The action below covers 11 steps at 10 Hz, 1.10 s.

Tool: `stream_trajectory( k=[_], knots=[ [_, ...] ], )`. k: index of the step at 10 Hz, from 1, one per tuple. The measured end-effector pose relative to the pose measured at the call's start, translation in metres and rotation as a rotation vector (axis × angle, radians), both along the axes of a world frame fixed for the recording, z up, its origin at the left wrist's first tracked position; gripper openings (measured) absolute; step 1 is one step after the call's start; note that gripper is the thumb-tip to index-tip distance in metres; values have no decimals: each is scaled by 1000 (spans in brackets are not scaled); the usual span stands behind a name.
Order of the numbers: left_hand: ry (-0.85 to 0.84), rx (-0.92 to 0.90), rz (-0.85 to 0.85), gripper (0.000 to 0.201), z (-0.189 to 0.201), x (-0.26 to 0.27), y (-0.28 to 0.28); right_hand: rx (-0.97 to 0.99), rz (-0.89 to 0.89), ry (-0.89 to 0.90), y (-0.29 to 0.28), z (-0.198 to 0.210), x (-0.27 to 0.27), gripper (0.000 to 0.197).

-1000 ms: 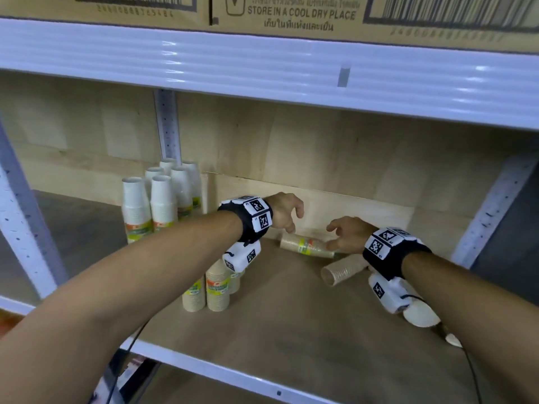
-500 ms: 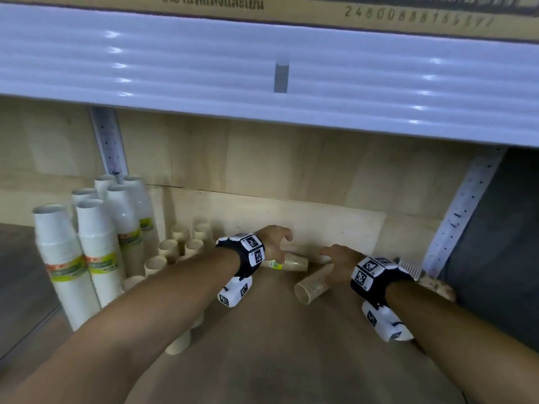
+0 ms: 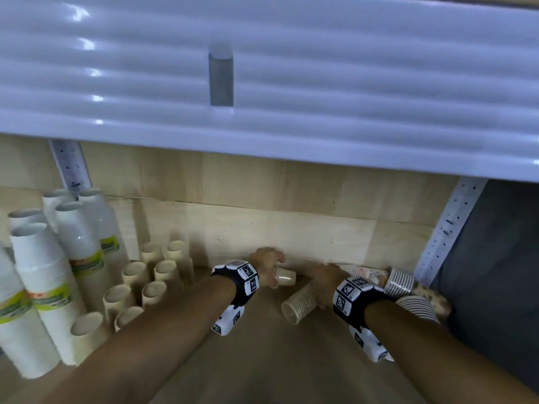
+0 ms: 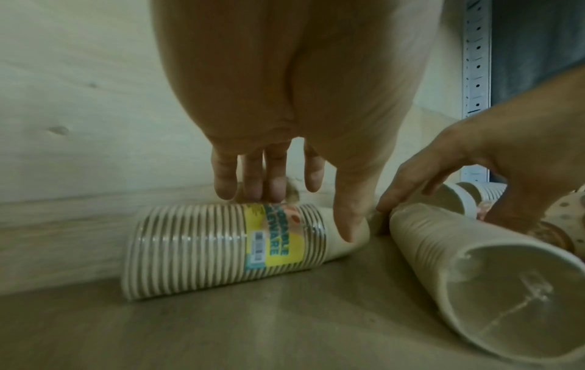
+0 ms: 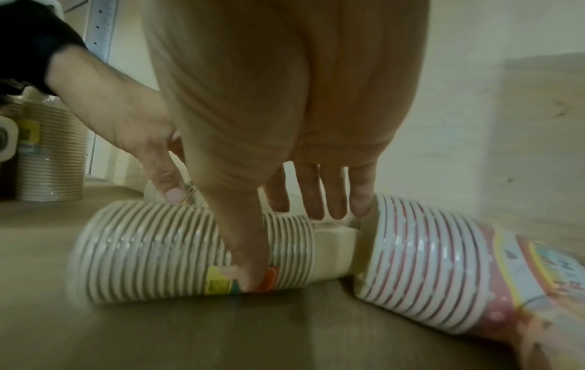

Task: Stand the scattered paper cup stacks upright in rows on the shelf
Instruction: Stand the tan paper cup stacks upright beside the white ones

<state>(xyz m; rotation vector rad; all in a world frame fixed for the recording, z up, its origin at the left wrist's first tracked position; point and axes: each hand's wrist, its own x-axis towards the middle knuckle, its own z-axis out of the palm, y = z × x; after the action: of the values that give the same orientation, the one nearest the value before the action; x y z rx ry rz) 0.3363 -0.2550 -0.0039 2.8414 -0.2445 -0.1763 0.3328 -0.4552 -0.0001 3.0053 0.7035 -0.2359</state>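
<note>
Two beige paper cup stacks lie on their sides at the back of the wooden shelf [image 3: 262,363]. My left hand [image 3: 275,269] [image 4: 300,212] grips the yellow-labelled stack [image 3: 285,277] [image 4: 196,250], fingers over its top and thumb on the near side. My right hand [image 3: 323,282] [image 5: 285,246] grips the other stack [image 3: 300,301] [image 5: 142,252], which points its open mouth toward me, thumb down its front and fingers behind it. Beige stacks [image 3: 151,293] stand upright in rows to the left.
Tall white cup stacks [image 3: 58,272] stand at the far left. More fallen stacks, one pink-rimmed and patterned [image 5: 443,270] and others [image 3: 399,282], lie by the right upright [image 3: 446,228]. The white upper shelf beam [image 3: 291,83] hangs low overhead. The wooden back wall is just behind my hands.
The view has moved closer and lower. Both hands have come down from hovering and closed on the two lying stacks.
</note>
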Motion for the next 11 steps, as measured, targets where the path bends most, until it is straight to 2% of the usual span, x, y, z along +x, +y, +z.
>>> stream_trajectory(
  k=[2,4,6,7,8,9,11],
  knots=[
    [-6,88,-12,71,-14,4,1,-135,49,18,4,-12,12,43],
    [34,76,-57,61,-9,3,8,-163,61,15,14,-20,14,47],
    [49,74,-57,60,-11,2,11,-158,65,56,7,-21,14,48],
    [46,78,-56,59,-11,3,11,-146,36,3,3,-22,13,44],
    [49,79,-53,56,-10,2,11,-139,56,55,1,-16,8,40],
    [64,55,-38,54,-7,-1,10,-122,15,28,0,-15,7,44],
    [34,56,-55,63,16,-14,13,-143,-29,9,0,3,-4,49]
  ],
)
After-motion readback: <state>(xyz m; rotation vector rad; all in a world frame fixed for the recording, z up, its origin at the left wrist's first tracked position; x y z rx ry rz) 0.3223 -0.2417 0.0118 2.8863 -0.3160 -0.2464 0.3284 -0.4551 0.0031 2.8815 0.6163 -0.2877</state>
